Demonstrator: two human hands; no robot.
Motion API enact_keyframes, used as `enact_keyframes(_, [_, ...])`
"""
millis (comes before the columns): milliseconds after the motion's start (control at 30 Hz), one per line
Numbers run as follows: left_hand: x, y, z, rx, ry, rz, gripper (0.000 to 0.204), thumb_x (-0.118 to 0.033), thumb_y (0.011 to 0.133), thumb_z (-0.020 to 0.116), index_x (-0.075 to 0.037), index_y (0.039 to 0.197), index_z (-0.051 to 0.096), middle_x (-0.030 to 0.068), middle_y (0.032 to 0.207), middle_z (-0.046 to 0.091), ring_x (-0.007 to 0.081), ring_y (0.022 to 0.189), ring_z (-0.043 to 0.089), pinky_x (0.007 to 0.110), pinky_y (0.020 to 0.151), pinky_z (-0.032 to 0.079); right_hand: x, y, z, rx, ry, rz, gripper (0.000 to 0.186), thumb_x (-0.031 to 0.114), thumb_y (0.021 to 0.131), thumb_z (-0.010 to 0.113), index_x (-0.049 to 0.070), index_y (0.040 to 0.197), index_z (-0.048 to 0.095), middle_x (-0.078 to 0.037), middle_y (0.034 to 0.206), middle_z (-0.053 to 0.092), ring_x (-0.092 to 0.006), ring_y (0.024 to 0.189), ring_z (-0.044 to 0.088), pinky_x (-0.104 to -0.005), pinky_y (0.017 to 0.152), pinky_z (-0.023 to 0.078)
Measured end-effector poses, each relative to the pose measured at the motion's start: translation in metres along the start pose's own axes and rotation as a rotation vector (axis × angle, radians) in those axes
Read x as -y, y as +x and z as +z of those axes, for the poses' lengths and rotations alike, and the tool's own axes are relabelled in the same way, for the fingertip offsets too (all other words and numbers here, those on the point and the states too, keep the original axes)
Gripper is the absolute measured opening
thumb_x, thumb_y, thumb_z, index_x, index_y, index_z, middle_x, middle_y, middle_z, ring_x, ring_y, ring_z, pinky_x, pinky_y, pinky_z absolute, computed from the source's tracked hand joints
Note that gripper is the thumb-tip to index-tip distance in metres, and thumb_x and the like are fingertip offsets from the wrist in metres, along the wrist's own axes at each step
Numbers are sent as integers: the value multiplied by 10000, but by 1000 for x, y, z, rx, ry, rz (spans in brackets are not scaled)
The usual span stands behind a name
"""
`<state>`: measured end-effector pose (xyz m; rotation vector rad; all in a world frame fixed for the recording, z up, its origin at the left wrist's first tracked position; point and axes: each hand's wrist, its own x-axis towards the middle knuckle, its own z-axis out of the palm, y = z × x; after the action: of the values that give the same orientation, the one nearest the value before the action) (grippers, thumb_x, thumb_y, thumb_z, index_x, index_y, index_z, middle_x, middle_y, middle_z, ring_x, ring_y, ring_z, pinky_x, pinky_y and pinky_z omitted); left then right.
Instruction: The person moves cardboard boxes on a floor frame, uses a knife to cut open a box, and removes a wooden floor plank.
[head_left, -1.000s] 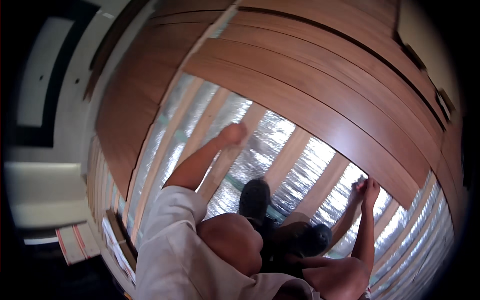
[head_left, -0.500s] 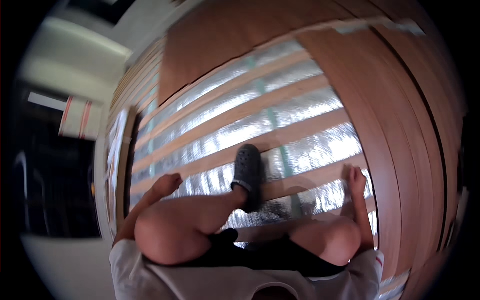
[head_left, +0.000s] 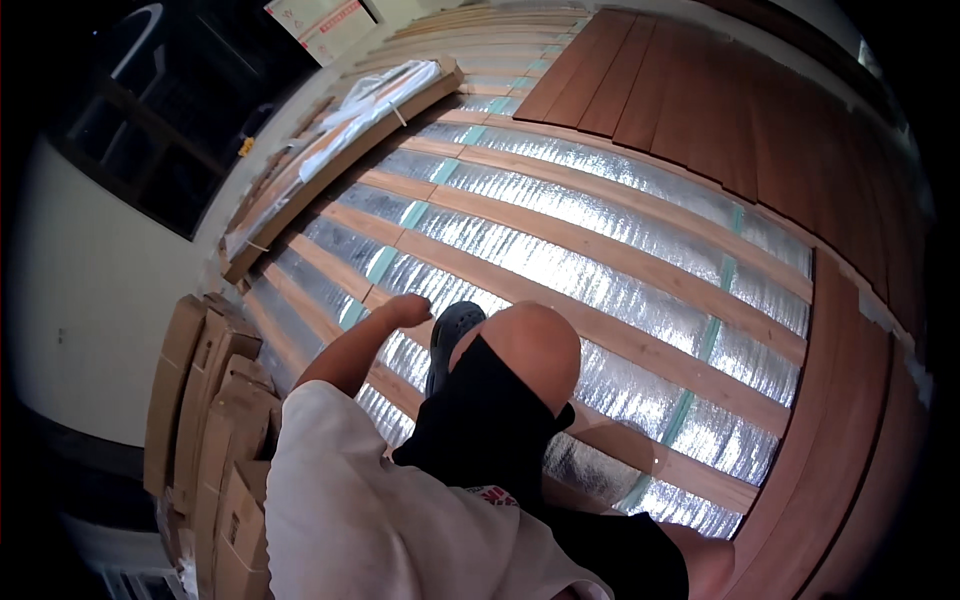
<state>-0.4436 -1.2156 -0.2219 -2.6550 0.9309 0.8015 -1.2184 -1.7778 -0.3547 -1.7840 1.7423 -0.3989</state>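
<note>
My left hand [head_left: 408, 311] hangs over the wooden floor battens, its fingers curled into a loose fist. Nothing shows in it. Just to its right is a dark perforated clog [head_left: 457, 325] on my foot, partly covered by my bent knee. Below the hand, pale battens [head_left: 440, 255] run across silver foil sheeting [head_left: 520, 235], with strips of green tape [head_left: 381, 264] on the foil. My right hand is out of the picture.
Reddish-brown floorboards [head_left: 690, 110] cover the far right, and more boards [head_left: 835, 400] run along the right side. A long open carton [head_left: 345, 165] with white wrapping lies at the far left. Several brown cardboard boxes [head_left: 225, 420] are stacked by the left wall. A dark window [head_left: 150, 130] stands beyond.
The view has swung to the left, bringing the stacked boxes and long carton into sight. My right hand has left the picture. My left hand remains curled, and a knee now rises beside it.
</note>
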Motion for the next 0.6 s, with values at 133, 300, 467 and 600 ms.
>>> enact_keyframes(133, [104,61,19,-43,-52,-146,344,-330,888,555,-35,1009,682,200,1028,685,381,978,650,478,860,517,46,-1,-29,191,-139,14,288,253,979,556,8,828,549,-118,657,620,-195,551,590,-330,477,486])
enact_keyframes(300, [197,121,15,-273,-266,-317,288,-290,872,577,-33,992,630,201,998,669,401,974,626,486,845,497,169,7,-30,420,-40,-121,230,185,989,514,62,795,536,-67,595,542,-114,476,503,-281,408,415])
enact_keyframes(467, [287,177,66,-591,-398,-438,393,-308,857,640,-2,1101,599,233,1129,608,402,976,620,490,829,509,391,89,7,478,-457,-450,159,156,968,521,62,849,568,-78,725,569,-203,647,561,-358,599,469])
enact_keyframes(600, [357,208,51,-822,-319,-494,307,-235,892,581,13,1073,594,227,1124,588,416,994,573,496,871,473,688,80,164,441,-860,-662,210,234,950,561,37,958,636,-156,858,638,-270,792,623,-397,697,497])
